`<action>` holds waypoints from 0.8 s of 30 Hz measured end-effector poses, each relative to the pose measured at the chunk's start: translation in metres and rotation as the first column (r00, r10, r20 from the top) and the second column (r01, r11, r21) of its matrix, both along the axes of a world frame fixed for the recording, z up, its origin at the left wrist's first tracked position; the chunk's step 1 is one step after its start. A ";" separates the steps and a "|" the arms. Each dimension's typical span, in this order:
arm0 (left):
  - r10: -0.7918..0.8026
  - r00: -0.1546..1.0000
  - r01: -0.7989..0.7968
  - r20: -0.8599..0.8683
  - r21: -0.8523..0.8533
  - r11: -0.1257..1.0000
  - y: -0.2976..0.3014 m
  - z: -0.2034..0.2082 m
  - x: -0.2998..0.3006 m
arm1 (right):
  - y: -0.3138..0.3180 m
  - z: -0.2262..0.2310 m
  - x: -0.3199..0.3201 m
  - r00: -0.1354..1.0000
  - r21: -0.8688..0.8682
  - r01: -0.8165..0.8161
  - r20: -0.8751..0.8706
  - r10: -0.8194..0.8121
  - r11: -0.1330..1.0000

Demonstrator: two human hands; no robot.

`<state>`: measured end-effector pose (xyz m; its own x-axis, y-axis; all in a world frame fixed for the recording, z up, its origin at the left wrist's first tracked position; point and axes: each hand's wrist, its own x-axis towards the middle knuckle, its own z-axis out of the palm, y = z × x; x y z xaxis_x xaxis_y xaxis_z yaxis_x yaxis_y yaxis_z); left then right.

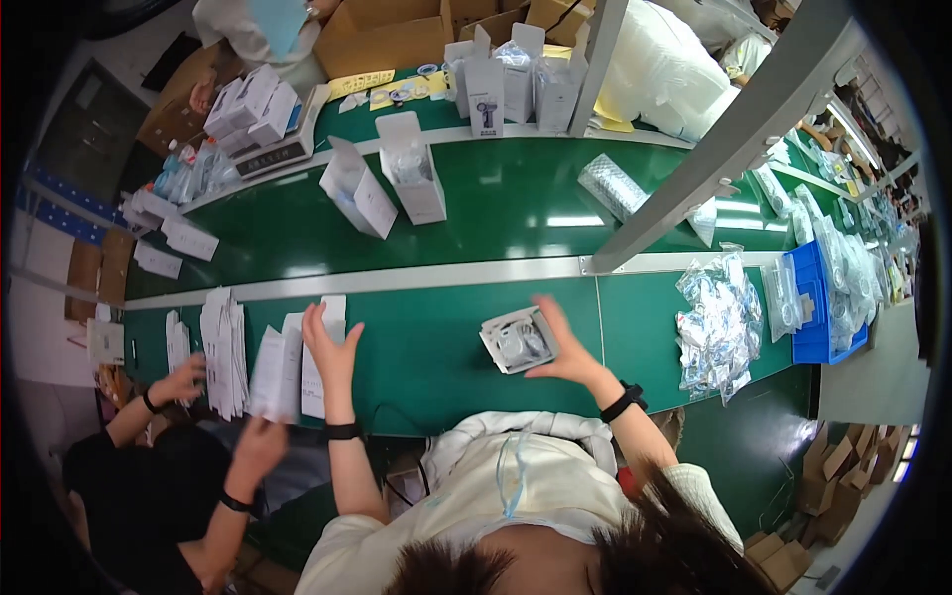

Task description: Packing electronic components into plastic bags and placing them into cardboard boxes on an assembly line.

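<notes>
My left hand (334, 352) is raised over a flat white folded carton (335, 309), thumb spread away from the fingers and nothing between them. Towards the middle of the bench stands a small open white box (488, 344), its top facing up. Inside lies a greyish-white item in clear wrapping (520, 341), whose kind I cannot make out. My right hand (565, 342) is around the box's right side, fingers at the far corner and thumb at the near one.
At left a co-worker's hands (260, 446) handle flat white cartons (226, 347). Two open white boxes (415, 183) stand on the raised strip behind. Clear packets (719, 322) pile up at right, beside a blue bin (811, 307). A grey metal post (694, 169) slants across the right side.
</notes>
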<state>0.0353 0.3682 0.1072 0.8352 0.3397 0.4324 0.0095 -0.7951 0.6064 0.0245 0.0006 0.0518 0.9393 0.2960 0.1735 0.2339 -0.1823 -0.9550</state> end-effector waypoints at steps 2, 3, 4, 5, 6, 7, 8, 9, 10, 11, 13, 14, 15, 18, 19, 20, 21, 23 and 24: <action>-0.110 0.974 0.112 -0.197 0.002 0.994 0.018 -0.012 -0.001 | 0.013 -0.015 0.012 0.982 -0.040 -0.129 -0.141 0.122 0.991; -0.118 0.974 0.121 -0.195 0.000 0.993 0.018 -0.012 0.001 | 0.017 -0.011 0.023 0.979 -0.001 -0.116 -0.171 0.114 0.993; -0.101 0.963 0.118 -0.249 0.057 0.991 0.018 -0.012 0.003 | 0.020 -0.007 0.034 0.974 0.037 -0.102 -0.201 0.107 0.994; -0.079 0.950 0.118 -0.301 0.113 0.987 0.019 -0.011 0.005 | 0.023 -0.003 0.047 0.968 0.075 -0.087 -0.231 0.102 0.993; -0.047 0.936 0.113 -0.349 0.172 0.979 0.020 -0.010 0.005 | 0.029 0.006 0.064 0.969 0.075 -0.087 -0.227 0.102 0.993; -0.051 0.937 0.115 -0.345 0.168 0.979 0.021 -0.010 0.006 | 0.033 0.018 0.084 0.963 0.134 0.064 -0.267 -0.026 0.989; 0.032 0.855 0.105 -0.517 0.235 0.966 0.022 -0.010 0.009 | 0.035 0.026 0.105 0.937 0.184 0.221 -0.312 -0.157 0.958; 0.126 0.739 0.109 -0.662 0.303 0.947 0.024 -0.011 0.011 | 0.034 0.022 0.133 0.945 0.178 0.257 -0.250 -0.209 0.950; 0.227 0.595 0.129 -0.771 0.370 0.920 0.026 -0.013 0.013 | 0.032 0.013 0.161 0.947 0.177 0.294 -0.188 -0.261 0.939; 0.222 0.599 0.134 -0.769 0.370 0.919 0.029 -0.021 0.011 | 0.033 0.005 0.186 0.945 0.177 0.301 -0.184 -0.269 0.937; 0.246 0.656 0.116 -0.713 0.417 0.901 0.038 -0.049 0.008 | 0.036 -0.007 0.227 0.892 0.081 0.433 0.103 -0.440 0.898; 0.259 0.684 0.104 -0.682 0.442 0.891 0.043 -0.063 0.007 | 0.035 -0.011 0.237 0.889 0.086 0.437 0.106 -0.445 0.895; 0.256 0.684 0.109 -0.683 0.442 0.890 0.044 -0.075 0.007 | 0.035 -0.016 0.244 0.887 0.066 0.444 0.108 -0.449 0.894; 0.253 0.765 0.131 -0.592 0.528 0.839 0.037 -0.098 0.002 | 0.035 -0.023 0.254 0.887 0.031 0.449 0.108 -0.449 0.893; 0.253 0.761 0.135 -0.598 0.527 0.839 0.022 -0.083 0.005 | 0.030 -0.028 0.246 0.906 0.091 0.390 0.142 -0.400 0.916; 0.167 0.772 0.139 -0.613 0.419 0.897 0.003 -0.067 0.007 | 0.023 -0.032 0.241 0.919 0.148 0.327 0.178 -0.351 0.933; 0.077 0.788 0.145 -0.611 0.305 0.941 -0.020 -0.047 0.012 | 0.004 -0.034 0.241 0.919 0.146 0.330 0.178 -0.353 0.933; 0.064 0.768 0.151 -0.637 0.276 0.949 -0.058 -0.031 0.020 | -0.040 -0.044 0.245 0.754 -0.071 0.602 0.378 -0.537 0.795; 0.050 0.748 0.156 -0.662 0.249 0.956 -0.073 -0.024 0.023 | -0.049 -0.051 0.249 0.651 -0.151 0.719 0.488 -0.582 0.678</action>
